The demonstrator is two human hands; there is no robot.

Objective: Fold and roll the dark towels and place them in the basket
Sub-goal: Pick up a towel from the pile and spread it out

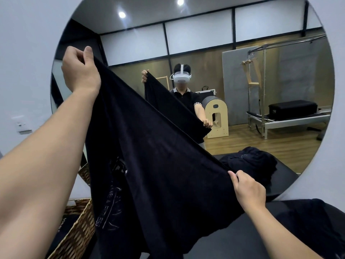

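My left hand [80, 71], raised high at the left, pinches one top corner of a dark towel [149, 156]; my right hand [249, 189], lower and at the right, grips the other corner with curled fingers. The towel hangs spread between them, its upper edge sloping down from left to right, pale lettering showing sideways near its lower left. A woven basket [78, 234] stands at the near left, partly behind the towel and my left forearm. Something dark with pale lettering lies inside it; what it is I cannot make out, and most of the basket's inside is hidden. Dark towels [317, 225] lie on the black surface [233, 243] at the near right, cut off by the frame edge. Beyond, a round mirror [214, 43] on the wall reflects a crumpled dark pile and the room; the hanging towel covers its lower left part.
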